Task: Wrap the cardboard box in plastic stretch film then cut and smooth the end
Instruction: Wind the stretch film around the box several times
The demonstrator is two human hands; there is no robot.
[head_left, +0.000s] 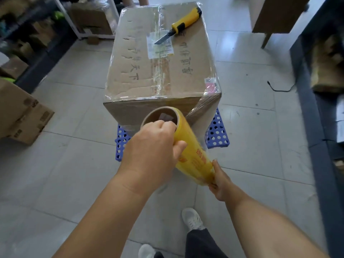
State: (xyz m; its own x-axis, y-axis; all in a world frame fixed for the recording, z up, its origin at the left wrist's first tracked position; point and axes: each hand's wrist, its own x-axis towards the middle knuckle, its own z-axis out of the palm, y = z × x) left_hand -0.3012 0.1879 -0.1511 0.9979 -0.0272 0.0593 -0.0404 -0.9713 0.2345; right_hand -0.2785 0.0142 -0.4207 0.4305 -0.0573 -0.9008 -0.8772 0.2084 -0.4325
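Tiled storeroom floor, cardboard box [158,58] on a blue perforated stool [216,134], film roll [193,148] just in front, long axis slanting toward its near right corner, left hand [150,146] hooked into the upper core end, right hand [221,180] pinching the lower, knife [180,25] lying on top.

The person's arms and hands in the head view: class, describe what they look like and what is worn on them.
Both forearms are bare, with no sleeves in view. The left hand and right hand wear no gloves; no watch, ring or bracelet shows. Fingernails are short and unpainted where visible.
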